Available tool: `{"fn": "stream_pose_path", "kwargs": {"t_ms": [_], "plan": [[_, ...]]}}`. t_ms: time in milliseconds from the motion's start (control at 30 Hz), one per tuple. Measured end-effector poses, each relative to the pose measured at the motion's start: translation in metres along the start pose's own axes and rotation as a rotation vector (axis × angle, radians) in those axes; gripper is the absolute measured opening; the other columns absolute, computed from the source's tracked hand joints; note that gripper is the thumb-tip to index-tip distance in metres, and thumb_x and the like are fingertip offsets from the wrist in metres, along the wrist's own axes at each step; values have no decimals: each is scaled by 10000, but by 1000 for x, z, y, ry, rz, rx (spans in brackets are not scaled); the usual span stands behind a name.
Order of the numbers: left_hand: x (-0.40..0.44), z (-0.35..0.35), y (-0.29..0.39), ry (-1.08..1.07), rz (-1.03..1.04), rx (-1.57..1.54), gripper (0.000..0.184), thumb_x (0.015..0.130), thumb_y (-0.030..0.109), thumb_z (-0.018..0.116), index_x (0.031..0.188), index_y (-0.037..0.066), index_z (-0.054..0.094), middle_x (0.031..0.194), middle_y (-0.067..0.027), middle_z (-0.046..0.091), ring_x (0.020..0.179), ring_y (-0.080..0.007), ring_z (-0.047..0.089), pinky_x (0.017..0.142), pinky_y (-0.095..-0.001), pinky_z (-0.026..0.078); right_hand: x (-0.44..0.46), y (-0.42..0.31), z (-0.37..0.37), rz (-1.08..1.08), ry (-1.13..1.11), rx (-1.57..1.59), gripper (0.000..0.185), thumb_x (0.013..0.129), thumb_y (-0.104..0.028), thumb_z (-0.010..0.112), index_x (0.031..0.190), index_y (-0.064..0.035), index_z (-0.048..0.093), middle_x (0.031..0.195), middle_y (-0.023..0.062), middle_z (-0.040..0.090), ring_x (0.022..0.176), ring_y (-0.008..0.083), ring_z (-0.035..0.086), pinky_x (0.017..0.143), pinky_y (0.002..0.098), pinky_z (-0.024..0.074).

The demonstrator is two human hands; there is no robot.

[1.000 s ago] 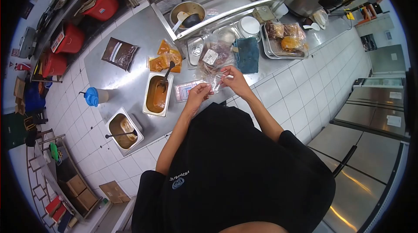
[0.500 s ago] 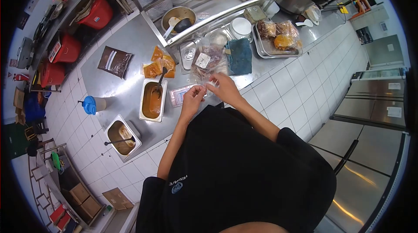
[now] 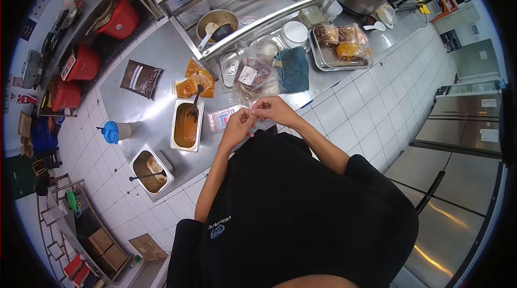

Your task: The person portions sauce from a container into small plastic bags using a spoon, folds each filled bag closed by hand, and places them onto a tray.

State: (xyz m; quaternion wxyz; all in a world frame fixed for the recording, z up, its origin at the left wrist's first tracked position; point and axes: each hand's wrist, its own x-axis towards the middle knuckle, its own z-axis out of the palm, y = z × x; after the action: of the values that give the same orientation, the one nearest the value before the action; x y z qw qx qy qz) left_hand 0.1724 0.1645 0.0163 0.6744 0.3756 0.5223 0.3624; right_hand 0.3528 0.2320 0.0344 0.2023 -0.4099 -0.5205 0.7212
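My left hand (image 3: 238, 128) and my right hand (image 3: 276, 112) meet fingertip to fingertip above the near edge of the steel counter. Both are closed in a pinch on a thin piece of clear plastic, mostly hidden by the fingers. Just left of them lies a flat clear packet with a printed label (image 3: 221, 120). Beyond the hands are labelled clear bags of dark reddish food (image 3: 257, 76). Left of the packet stands a steel pan of orange sauce (image 3: 186, 128) with a black ladle (image 3: 195, 103) in it.
Orange sauce bags (image 3: 195, 80), a dark brown pouch (image 3: 141, 79) and a blue-lidded cup (image 3: 111, 132) are on the counter. A second pan (image 3: 145, 167) stands at its near left corner. To the right are a blue cloth (image 3: 294, 70) and a tray of bagged food (image 3: 328, 61).
My right hand has lowered slightly and drawn in against my left fingertips. The clear plastic shows less between them. The counter items stay in place while the view shifts slightly.
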Motion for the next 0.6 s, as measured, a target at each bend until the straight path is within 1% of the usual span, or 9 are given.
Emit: {"fn": "stream_pose_path", "kwargs": {"t_ms": [133,200,300,333,367,400,433,500,600], "plan": [[-4,-2,4,-51,8,22,189,972,231,606,960,49,556,849,-22,609,740,-91,600,525,-237,534,2,3,1,-27,-3,36,130,921,-137,640,887,-12,656,786,30,667,704,115,638,638,233,530],[-6,-2,5,-84,14,23,188,976,235,604,953,57,547,836,-20,599,727,-92,598,523,-235,533,2,-1,1,137,-73,-186,222,939,-194,574,834,-7,629,755,56,653,650,129,632,592,258,517],[-8,-1,-2,-143,5,-14,178,993,225,554,977,49,542,839,-38,599,721,-105,601,523,-241,538,3,-4,4,82,-107,-526,303,942,-263,525,827,3,614,706,86,633,604,150,623,559,301,502],[-9,-2,-4,-143,-39,77,189,1003,228,517,987,40,534,809,-46,588,724,-109,602,518,-246,540,0,-4,7,-14,-64,-620,324,916,-289,505,838,1,626,768,179,660,718,330,658,654,426,499],[-8,-3,-6,-142,-82,168,205,1013,230,481,997,31,526,779,-55,578,726,-113,603,512,-251,542,-1,-4,12,-15,-65,-620,324,916,-289,505,838,1,626,768,179,660,718,330,658,654,426,499],[-11,0,1,-124,-72,337,243,1005,208,437,979,-16,526,770,-162,613,708,-260,646,564,-379,545,-3,-5,17,-80,-28,-693,319,915,-287,504,833,-1,618,781,200,655,742,378,642,674,452,492],[-10,1,-3,-122,-73,335,243,1005,208,437,979,-16,526,770,-162,613,708,-260,646,564,-379,545,-4,-5,20,-146,10,-764,315,914,-285,503,827,-3,611,793,221,650,765,426,626,694,478,485],[-6,6,-10,83,419,621,256,985,188,443,953,-47,539,819,-273,626,759,-449,622,675,-500,496,-4,-4,23,-187,41,-740,318,914,-284,496,824,0,609,795,236,641,784,442,615,707,497,477],[-7,10,-5,183,264,623,249,963,174,455,920,-49,557,892,-311,611,855,-521,564,748,-550,435,1,1,26,-230,100,-711,321,909,-277,488,815,8,602,790,255,628,797,461,603,722,525,463]]}}
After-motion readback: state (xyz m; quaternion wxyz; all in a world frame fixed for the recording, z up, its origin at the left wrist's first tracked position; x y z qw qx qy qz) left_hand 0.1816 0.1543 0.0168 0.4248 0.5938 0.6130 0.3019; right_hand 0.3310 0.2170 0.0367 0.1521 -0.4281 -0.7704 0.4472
